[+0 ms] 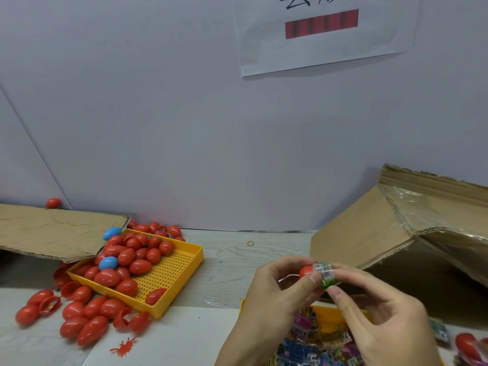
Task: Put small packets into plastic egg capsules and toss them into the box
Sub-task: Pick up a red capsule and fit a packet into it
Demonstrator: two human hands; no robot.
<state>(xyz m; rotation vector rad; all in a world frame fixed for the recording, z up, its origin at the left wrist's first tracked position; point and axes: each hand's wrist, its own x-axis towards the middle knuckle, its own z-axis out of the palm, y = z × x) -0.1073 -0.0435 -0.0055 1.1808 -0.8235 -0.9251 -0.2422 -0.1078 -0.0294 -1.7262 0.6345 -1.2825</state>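
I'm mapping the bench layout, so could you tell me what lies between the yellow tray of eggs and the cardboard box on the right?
In the head view, only a small rubber band lies on the table between the yellow tray and cardboard box.

Above the cardboard box [369, 233], a wall paper sheet [324, 35] bears cut-off, unreadable black characters; the packet [324, 270] shows a barcode, digits illegible.

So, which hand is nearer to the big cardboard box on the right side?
The right hand. It is just in front of the cardboard box, near its open side. The left hand is farther to the left; together they hold a red egg capsule and a small packet.
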